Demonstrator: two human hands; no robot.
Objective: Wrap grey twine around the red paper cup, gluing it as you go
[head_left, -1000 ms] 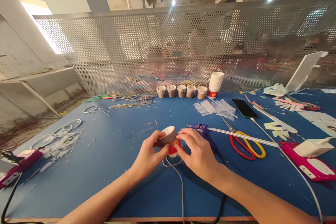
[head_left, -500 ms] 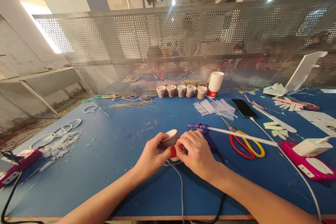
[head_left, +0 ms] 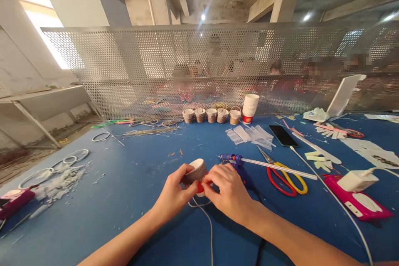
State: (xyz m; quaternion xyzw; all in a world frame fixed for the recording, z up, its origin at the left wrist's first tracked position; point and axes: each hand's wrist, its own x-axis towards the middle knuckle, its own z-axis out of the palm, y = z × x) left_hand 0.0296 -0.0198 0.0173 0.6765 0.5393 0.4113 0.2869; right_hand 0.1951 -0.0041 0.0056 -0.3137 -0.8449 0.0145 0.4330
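Observation:
My left hand (head_left: pixel 173 191) is closed around a small paper cup (head_left: pixel 198 169), white inside, with grey-brown cord wound about its upper part and red showing lower down. The cup is tilted, its mouth up and away from me. My right hand (head_left: pixel 227 185) pinches at the cup's right side, where the cord seems to pass between thumb and fingers; the fingertips are partly hidden. Loose cord (head_left: pixel 210 226) loops under the cup and trails toward the table's front. Just beyond my right hand lies a blue glue gun (head_left: pixel 232 158) with a long clear glue stick.
Scissors (head_left: pixel 282 178), a phone (head_left: pixel 283 135) and clear strips (head_left: pixel 251 134) lie to the right, beside a pink power strip (head_left: pixel 358 204). Several cord-wrapped cups (head_left: pixel 211 116) and a cup stack (head_left: pixel 251 106) stand along the perforated screen (head_left: pixel 131 70). Scraps (head_left: pixel 64 181) lie left.
The view has tilted up a little and shifted right, so the table things appear moved left. Both hands keep their hold at the cup, with little visible change.

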